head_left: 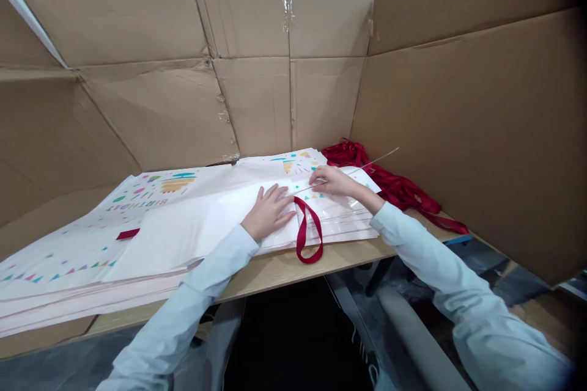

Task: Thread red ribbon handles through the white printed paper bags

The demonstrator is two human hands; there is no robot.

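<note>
At the centre of the wooden surface, two forearms in pale blue sleeves reach forward and inward, with both wrists angled toward the middle of the work area.

Left hand: open, palm down, fingers spread, resting flat on the top sheet of one stack of white printed paper bags. Right hand: closed around one thin metal rod, fingers curled, with the rod running diagonally through the grip and extending past the hand on both sides.

One red ribbon loop lies between the hands, just beside the left hand. Its upper end meets the top of the stack, and its lower end hangs over the near edge of the stack toward the surface.

One bundle of red ribbons lies beyond the right hand, beside the far right edge of the stack. One short red ribbon piece lies on the left part of the stack.

The number of bags in the stack cannot be determined from this view. Corrugated cardboard panels enclose the surface on three sides.
</note>
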